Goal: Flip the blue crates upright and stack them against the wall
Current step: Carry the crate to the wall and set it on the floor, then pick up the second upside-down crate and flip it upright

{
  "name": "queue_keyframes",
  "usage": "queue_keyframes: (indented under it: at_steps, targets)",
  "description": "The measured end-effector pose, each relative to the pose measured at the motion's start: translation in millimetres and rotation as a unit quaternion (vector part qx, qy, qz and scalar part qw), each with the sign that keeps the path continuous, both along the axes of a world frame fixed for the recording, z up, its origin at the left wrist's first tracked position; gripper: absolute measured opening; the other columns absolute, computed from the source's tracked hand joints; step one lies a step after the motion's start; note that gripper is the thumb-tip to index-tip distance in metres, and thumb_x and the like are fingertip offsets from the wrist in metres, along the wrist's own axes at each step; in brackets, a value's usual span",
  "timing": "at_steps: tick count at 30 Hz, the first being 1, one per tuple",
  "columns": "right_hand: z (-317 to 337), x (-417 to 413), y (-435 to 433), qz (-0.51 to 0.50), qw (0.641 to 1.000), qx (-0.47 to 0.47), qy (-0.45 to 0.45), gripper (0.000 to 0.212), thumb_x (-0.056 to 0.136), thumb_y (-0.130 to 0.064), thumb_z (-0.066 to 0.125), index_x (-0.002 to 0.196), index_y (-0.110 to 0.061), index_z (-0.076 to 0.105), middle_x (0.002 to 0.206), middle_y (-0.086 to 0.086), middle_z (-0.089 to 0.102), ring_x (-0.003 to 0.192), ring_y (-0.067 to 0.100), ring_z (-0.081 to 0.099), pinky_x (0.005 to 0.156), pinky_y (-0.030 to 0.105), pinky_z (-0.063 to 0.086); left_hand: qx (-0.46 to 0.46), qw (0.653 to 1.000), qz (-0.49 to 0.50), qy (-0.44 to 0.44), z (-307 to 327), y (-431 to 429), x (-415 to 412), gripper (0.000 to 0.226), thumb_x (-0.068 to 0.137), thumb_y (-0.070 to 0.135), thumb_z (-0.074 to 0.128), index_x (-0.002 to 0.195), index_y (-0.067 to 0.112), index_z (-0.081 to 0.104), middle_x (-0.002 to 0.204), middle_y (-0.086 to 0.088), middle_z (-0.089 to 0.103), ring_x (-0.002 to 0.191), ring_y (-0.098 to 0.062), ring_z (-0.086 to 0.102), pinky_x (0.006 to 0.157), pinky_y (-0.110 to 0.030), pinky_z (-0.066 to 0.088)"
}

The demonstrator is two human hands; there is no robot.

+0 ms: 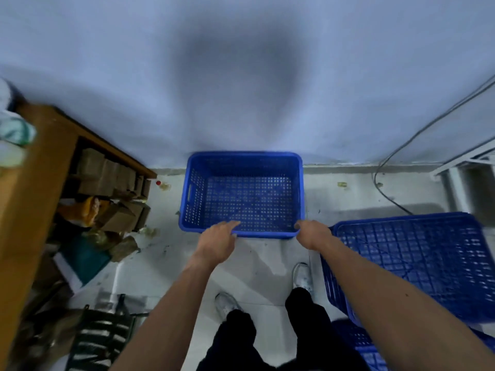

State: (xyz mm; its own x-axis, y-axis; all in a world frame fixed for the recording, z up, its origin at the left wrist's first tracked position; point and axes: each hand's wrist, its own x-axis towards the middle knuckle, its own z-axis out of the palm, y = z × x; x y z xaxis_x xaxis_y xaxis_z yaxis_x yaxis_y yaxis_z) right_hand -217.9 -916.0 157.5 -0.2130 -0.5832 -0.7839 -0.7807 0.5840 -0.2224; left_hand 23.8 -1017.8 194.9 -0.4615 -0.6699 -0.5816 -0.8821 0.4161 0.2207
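Wooden shelf unit (40, 183): stands at the left edge of the floor (267, 263), its far end against the wall (241, 76).
Cardboard boxes (107, 170): packed into the shelf unit's open side, with more boxes and bags spilling onto the floor just beside it.
Left hand (218, 241): palm down on the near rim of the upright crate, left of that rim's middle. The fingers are stretched nearly straight and lie across the rim; the thumb is out of sight.
Upright crate (246, 199): blue and perforated, with its open side up and nothing inside. It sits at the far edge of the floor, and its far rim is against the wall.
Right hand (312, 234): at the near right corner of the upright crate, fingers curled over the rim there and gripping it.
Shoes (302, 275): pale, on the floor near the upright crate's near side, one behind the other.
Overturned crate (417, 263): blue, with its gridded bottom facing up. It lies at the right edge of the floor, just beside the right forearm and apart from the wall.
Lower crate (359, 341): blue, partly hidden under the overturned crate and the right arm. Which way up it lies cannot be told.
Cable (388, 162): dark, running down the wall to the floor's far right corner.
White frame (468, 162): at the far right corner, against the wall.
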Motion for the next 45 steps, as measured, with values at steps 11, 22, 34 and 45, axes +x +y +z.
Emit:
queue_keyframes:
  at_steps: [11, 22, 34, 45]
  targets:
    - [60.7, 3.5, 41.3, -0.079, 0.997, -0.004, 0.021, 0.043, 0.097, -0.020, 0.040, 0.137, -0.012, 0.052, 0.140, 0.009, 0.055, 0.125, 0.028, 0.053, 0.104, 0.037, 0.043, 0.009, 0.999, -0.039, -0.005, 50.0, -6.0, -26.7, 0.045, 0.094, 0.024, 0.050, 0.139, 0.021, 0.052, 0.124, -0.005, 0.066, 0.108, -0.025, 0.063, 0.085, -0.035, 0.049]
    - [104.1, 65.3, 150.5, -0.284, 0.950, -0.012, 0.131, 0.041, 0.098, -0.023, 0.035, 0.136, -0.011, 0.048, 0.140, 0.015, 0.052, 0.125, 0.032, 0.052, 0.101, 0.041, 0.042, 0.004, 0.958, -0.274, 0.087, 67.3, 16.8, -85.6, 0.041, 0.094, 0.022, 0.046, 0.135, 0.022, 0.055, 0.130, -0.006, 0.063, 0.115, -0.028, 0.059, 0.093, -0.036, 0.047]
    - [137.6, 162.1, 380.4, -0.598, 0.790, -0.054, 0.126, 0.030, 0.091, -0.019, 0.041, 0.104, -0.010, 0.067, 0.105, 0.013, 0.069, 0.087, 0.031, 0.062, 0.077, 0.040, 0.051, 0.041, 0.858, -0.499, 0.114, 101.4, 225.9, -125.7, 0.034, 0.092, 0.028, 0.052, 0.123, 0.019, 0.065, 0.125, -0.006, 0.067, 0.115, -0.028, 0.060, 0.098, -0.037, 0.049]
    - [98.2, 228.4, 587.2, -0.651, 0.748, 0.020, 0.124, 0.034, 0.095, -0.028, 0.042, 0.117, -0.010, 0.059, 0.122, 0.012, 0.061, 0.102, 0.030, 0.059, 0.078, 0.034, 0.044, 0.031, 0.780, -0.624, 0.046, 72.3, 439.0, -116.0, 0.032, 0.097, 0.028, 0.048, 0.122, 0.017, 0.062, 0.118, -0.008, 0.068, 0.104, -0.029, 0.062, 0.084, -0.039, 0.052]
